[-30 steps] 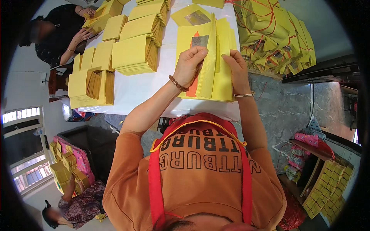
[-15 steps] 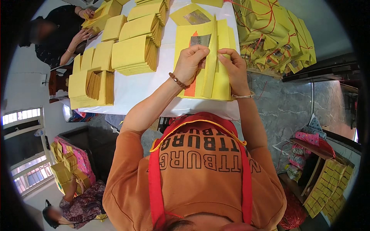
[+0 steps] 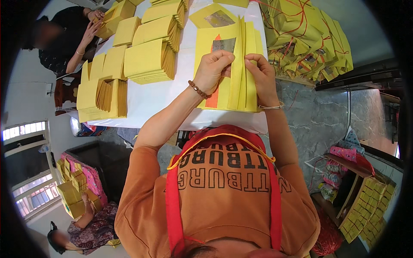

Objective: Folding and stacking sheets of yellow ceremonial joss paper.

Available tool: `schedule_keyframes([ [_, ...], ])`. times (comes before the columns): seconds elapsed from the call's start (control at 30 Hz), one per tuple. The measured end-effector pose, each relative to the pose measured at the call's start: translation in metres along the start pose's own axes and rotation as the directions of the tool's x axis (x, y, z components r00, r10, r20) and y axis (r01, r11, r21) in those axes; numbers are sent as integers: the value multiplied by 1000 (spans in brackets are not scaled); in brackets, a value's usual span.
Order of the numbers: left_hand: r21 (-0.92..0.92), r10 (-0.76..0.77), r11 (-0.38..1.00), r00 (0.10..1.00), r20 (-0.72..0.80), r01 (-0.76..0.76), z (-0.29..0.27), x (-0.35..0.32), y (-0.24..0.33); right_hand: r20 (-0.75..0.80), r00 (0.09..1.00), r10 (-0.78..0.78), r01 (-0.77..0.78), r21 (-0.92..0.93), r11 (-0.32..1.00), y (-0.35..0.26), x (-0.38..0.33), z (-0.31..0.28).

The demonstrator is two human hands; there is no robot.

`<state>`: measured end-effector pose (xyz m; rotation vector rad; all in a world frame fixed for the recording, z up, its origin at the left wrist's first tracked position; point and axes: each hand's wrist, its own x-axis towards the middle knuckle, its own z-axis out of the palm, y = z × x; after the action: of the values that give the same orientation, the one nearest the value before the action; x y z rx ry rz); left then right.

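My left hand (image 3: 214, 72) is closed in a pinch on the upright folds of a yellow paper sheet (image 3: 235, 92). Facing it, my right hand (image 3: 261, 76) pinches another raised edge of the same yellow paper, thumb and forefinger together. The folds stand up like narrow pleats between both hands. Beneath them lies a stack of yellow sheets (image 3: 204, 41), the upper one bearing an orange strip (image 3: 212, 101) and a dark silvery patch (image 3: 224, 45). Another yellow sheet with a silvery patch (image 3: 219, 18) lies just beyond.
Rows of folded yellow paper bundles (image 3: 146, 62) cover the left of the white table (image 3: 150, 96). Yellow bundles with red string (image 3: 301, 30) are heaped at the right. A co-worker (image 3: 64, 36) handles yellow paper at the far left; another person (image 3: 92, 225) sits lower left.
Another pleat now stands up in the yellow paper between my hands. My right hand has shifted slightly right; my left is nearly still. Both other people's hands have moved.
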<state>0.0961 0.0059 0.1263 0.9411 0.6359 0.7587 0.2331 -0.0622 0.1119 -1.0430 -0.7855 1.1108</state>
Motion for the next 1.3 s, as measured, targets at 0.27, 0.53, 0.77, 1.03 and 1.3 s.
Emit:
schedule_keyframes([
  [0.27, -17, 2, 1000, 1000, -21, -2, 3, -2, 0, -28, 997, 73, -67, 175, 982, -14, -3, 8],
  [0.53, -53, 13, 998, 1000, -19, -14, 1, -2, 0, -35, 997, 71, -65, 135, 989, -4, 0, 1],
  [0.77, -33, 17, 999, 1000, -9, -17, 1, 2, -3, -14, 999, 38, -36, 112, 993, -3, -2, 3],
  [1.03, -34, -2, 999, 1000, -10, 2, 1, 1, -2, -49, 993, -108, 110, 53, 993, -6, -5, 10],
  [1.3, -31, -5, 1000, 1000, 12, 6, 2, 2, -3, 15, 1000, -8, 9, -31, 999, -3, -3, 1],
])
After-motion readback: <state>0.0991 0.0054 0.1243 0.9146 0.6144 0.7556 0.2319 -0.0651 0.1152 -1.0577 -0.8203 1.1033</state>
